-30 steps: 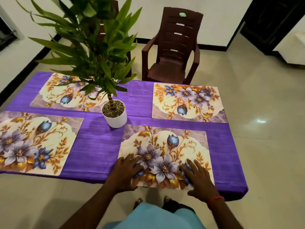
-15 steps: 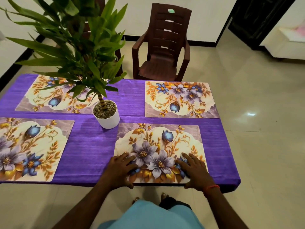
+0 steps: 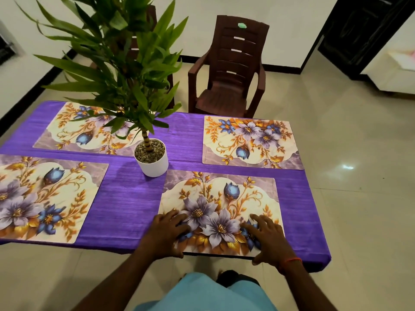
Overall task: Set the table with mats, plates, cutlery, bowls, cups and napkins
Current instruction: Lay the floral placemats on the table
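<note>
From the head camera we look down on a table under a purple tablecloth (image 3: 130,198). Four floral placemats lie on it: the near-right mat (image 3: 215,187) under our hands, the far-right mat (image 3: 249,142), the near-left mat (image 3: 45,198) and the far-left mat (image 3: 89,131), the last partly behind the leaves of a potted plant (image 3: 151,160).

Our left hand (image 3: 166,234) and right hand (image 3: 267,239) rest flat on the near-right mat's front corners, fingers spread and pressing down, gripping nothing. That mat's front edge sits right at the table's near edge.

We judge the mat stage finished or nearly so, this one just being squared. No plates, cutlery, bowls, cups or napkins are in sight, so most of the setting is left. A brown plastic chair (image 3: 226,70) stands beyond the table.
</note>
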